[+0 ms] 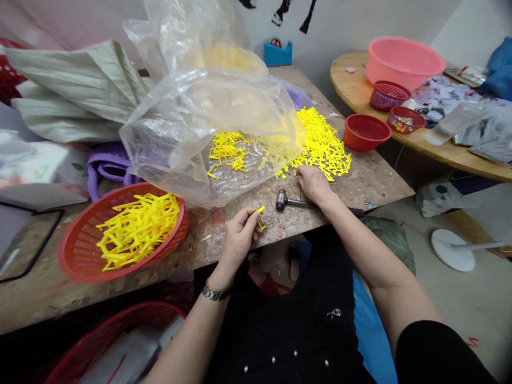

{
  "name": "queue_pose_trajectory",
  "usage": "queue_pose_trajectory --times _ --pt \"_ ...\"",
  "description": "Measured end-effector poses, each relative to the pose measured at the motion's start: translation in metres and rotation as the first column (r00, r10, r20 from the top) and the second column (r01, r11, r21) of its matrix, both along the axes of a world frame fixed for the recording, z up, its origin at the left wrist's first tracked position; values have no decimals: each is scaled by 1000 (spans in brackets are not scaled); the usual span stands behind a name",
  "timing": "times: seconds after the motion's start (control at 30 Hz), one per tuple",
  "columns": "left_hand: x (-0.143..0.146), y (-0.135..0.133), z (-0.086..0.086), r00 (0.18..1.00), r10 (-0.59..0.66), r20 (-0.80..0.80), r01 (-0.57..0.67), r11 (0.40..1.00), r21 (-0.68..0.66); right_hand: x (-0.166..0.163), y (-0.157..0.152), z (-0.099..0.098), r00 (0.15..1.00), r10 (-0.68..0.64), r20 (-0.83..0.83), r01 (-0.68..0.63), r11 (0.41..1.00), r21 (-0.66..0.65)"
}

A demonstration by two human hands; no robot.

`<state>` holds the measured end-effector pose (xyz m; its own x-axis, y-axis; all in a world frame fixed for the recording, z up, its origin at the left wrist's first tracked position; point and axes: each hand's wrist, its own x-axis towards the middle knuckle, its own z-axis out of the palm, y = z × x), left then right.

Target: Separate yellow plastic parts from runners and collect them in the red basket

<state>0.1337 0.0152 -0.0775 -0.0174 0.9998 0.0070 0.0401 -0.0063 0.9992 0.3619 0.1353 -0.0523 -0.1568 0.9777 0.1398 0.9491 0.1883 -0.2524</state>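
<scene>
My left hand [239,234] is closed, pinching a small bent yellow plastic piece [260,210] between thumb and fingertips above the front edge of the table. My right hand [314,184] rests at the near edge of a heap of similar yellow plastic pieces [324,141]. Its fingers are curled in, and whatever is between them is hidden. A small hammer [281,200] lies just in front of it, with the right forearm passing over the handle. To the left, a red plastic basket [70,250] holds many more of the yellow pieces.
A large clear plastic bag [168,128] spreads across the table, with yellow pieces in its mouth. A blue tape dispenser [277,54] stands behind. At right, a red bowl [367,133] sits by a round wooden table [350,80] carrying a pink basin [404,61] and small red baskets.
</scene>
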Motion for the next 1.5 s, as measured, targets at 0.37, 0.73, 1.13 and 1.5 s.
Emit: queue_pose_trajectory --times 0.37,0.73,1.13,1.5 --pt "0 0 -1 1000 -15 -23 15 1000 -6 18 -43 -30 582 -52 -811 55 998 -24" --pt "18 -6 11 958 -127 256 167 976 -137 4 -89 -10 253 -82 -964 60 996 -69" --pt "30 -11 17 876 -217 430 308 939 -153 -22 -136 -20 152 -171 -973 -24 984 -176" --pt "30 -14 15 943 -242 226 268 959 -92 -19 -152 -22 634 238 -736 -95 968 232"
